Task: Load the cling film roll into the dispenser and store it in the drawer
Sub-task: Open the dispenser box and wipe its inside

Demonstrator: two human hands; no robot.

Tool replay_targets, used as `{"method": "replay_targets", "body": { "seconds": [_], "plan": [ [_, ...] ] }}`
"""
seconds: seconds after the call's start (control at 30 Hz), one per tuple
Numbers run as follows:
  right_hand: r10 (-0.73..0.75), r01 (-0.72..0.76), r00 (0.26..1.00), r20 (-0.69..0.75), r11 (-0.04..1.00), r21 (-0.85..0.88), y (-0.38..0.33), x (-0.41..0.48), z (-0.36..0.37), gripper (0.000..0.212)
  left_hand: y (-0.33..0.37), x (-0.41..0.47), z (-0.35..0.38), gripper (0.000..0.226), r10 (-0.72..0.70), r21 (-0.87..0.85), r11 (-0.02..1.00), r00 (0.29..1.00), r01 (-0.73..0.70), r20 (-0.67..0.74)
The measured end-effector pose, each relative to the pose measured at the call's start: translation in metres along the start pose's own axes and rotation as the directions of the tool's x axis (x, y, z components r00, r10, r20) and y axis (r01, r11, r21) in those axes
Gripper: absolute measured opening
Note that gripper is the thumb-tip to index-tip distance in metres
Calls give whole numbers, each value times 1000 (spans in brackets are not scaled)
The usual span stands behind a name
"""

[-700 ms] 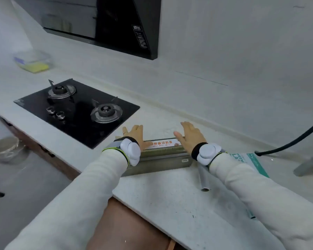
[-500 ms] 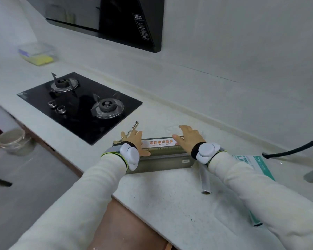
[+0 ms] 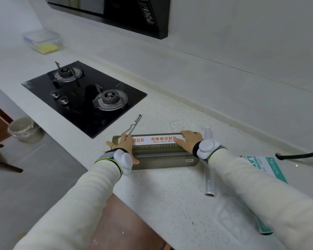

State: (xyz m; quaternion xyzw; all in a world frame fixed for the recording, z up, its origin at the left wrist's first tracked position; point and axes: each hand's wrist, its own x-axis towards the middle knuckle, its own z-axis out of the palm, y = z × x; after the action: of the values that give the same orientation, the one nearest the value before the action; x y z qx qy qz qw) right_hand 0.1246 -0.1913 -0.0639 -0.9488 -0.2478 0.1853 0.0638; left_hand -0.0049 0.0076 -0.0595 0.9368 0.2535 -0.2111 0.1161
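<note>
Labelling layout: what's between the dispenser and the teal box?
The roll lies on the counter between the dispenser and the teal box, just off the dispenser's right end. The right sleeve crosses over it. Head view.

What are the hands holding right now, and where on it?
Nothing is gripped: the left hand lies flat on the dispenser's left end, and the right hand lies flat on its right end.

You get soft, even light with faint shadows; the hob (image 3: 83, 92) glass gleams, and the picture's edges bend and blur.
</note>
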Motion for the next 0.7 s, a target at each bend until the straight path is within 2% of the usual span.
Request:
{"method": "replay_targets", "body": {
  "seconds": [0.13,0.33,0.47,0.57,0.7],
  "plan": [
    [9,-10,1000,-14,1000,-11,-1,0,2,55,0,-4,-2,85,20,-12,1000,1000,-20,8],
    [40,-40,999,-22,999,5,4,-15,10,55,-5,-12,6,100,-16,12,1000,1000,15,27],
    [58,-58,998,-8,998,-6,9,-32,16,57,-3,-21,9,82,-122,-36,992,992,123,13],
    [85,-85,996,9,996,-19,15,-44,18,58,-6,-25,11,78,-115,-92,989,992,119,44],
    [132,-132,991,27,991,17,21,-62,19,57,-9,-33,17,78,-93,-80,992,995,96,37]
  ]
}}
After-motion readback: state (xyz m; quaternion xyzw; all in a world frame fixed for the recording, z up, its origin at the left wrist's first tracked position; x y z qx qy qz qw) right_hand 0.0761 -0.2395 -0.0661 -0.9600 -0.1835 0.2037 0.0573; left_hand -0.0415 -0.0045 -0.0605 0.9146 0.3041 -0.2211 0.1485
